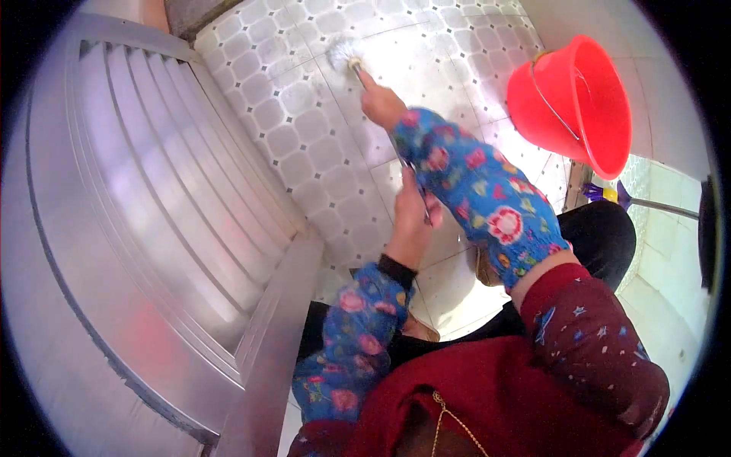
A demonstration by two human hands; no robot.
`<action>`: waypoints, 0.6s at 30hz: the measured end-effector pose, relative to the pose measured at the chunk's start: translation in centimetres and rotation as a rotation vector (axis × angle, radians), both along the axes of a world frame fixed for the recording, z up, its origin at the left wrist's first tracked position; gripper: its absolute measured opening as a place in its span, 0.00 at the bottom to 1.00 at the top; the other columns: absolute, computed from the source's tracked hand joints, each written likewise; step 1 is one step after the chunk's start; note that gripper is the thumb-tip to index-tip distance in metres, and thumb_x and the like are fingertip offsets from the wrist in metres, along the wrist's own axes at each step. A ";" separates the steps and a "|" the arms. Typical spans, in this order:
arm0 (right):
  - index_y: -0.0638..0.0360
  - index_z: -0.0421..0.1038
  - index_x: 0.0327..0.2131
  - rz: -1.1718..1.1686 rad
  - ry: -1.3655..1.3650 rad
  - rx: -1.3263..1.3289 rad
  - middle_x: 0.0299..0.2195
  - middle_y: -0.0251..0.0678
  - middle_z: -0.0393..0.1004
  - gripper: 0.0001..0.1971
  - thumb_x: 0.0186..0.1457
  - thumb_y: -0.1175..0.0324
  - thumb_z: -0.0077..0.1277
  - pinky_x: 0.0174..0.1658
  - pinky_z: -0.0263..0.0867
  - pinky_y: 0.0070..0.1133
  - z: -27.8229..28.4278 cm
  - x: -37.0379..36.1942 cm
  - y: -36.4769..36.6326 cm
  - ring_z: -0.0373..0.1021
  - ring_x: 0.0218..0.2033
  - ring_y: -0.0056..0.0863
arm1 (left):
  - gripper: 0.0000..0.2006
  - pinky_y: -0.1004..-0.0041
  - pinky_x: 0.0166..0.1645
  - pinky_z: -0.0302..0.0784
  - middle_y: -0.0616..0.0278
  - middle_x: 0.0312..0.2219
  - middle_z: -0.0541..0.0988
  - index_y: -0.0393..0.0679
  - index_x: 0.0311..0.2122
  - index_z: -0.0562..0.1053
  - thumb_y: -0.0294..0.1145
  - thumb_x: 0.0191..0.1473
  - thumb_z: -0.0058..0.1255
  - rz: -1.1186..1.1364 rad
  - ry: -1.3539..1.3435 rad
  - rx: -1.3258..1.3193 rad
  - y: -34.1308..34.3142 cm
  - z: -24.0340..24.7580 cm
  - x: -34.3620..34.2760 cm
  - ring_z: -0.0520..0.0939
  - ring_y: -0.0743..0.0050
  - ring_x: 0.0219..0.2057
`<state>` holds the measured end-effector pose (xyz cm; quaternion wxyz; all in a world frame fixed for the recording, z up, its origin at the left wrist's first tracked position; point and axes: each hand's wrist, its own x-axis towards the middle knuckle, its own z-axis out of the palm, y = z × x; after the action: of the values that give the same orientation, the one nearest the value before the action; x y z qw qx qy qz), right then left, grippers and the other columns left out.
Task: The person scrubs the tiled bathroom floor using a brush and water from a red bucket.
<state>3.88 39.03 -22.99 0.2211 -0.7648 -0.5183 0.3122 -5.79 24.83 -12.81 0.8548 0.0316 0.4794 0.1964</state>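
A long-handled scrub brush (345,56) with a round head of pale bristles meets the tiled floor (297,164) near the top of the view. My right hand (383,107) is closed around its handle just behind the head. Lower down, my left hand (413,209) grips the rear part of the same handle, thumb laid along it. Part of the handle is hidden behind my right hand and its blue flowered oversleeve (487,194). A similar oversleeve (354,327) covers my left forearm.
A red bucket (571,103) with a wire handle is on the right, its mouth facing right. Below it is a purple-bristled brush or broom (609,193) with a grey stick. A slatted metal door (171,183) fills the left. My bent knee (601,232) is near the bucket.
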 end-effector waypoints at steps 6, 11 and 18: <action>0.46 0.42 0.58 0.064 0.336 -0.337 0.22 0.57 0.68 0.28 0.52 0.68 0.31 0.30 0.61 0.39 3.3 -7.1 -10.8 0.67 0.24 0.51 | 0.28 0.74 0.09 0.51 0.67 0.08 0.59 0.45 0.18 0.60 0.60 0.55 0.23 0.015 0.218 -0.070 -11.8 1.1 -4.0 0.60 0.75 0.05; 0.52 0.40 0.58 0.107 0.296 -0.385 0.25 0.57 0.69 0.29 0.51 0.68 0.32 0.33 0.62 0.37 3.2 -8.0 -14.3 0.67 0.27 0.52 | 0.28 0.73 0.08 0.51 0.64 0.07 0.58 0.46 0.18 0.58 0.60 0.55 0.21 -0.027 0.169 -0.214 -14.7 2.8 -5.4 0.59 0.73 0.04; 0.55 0.45 0.56 0.076 0.090 0.016 0.24 0.57 0.69 0.28 0.48 0.72 0.35 0.29 0.60 0.41 -0.1 -4.7 2.2 0.65 0.24 0.54 | 0.21 0.78 0.11 0.55 0.71 0.10 0.61 0.50 0.24 0.63 0.57 0.55 0.29 0.056 0.018 0.011 0.1 0.8 -3.1 0.63 0.79 0.08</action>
<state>-0.78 41.26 -23.12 0.2384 -0.7279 -0.5390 0.3504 -8.87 24.91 -12.02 0.8445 0.0248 0.4865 0.2226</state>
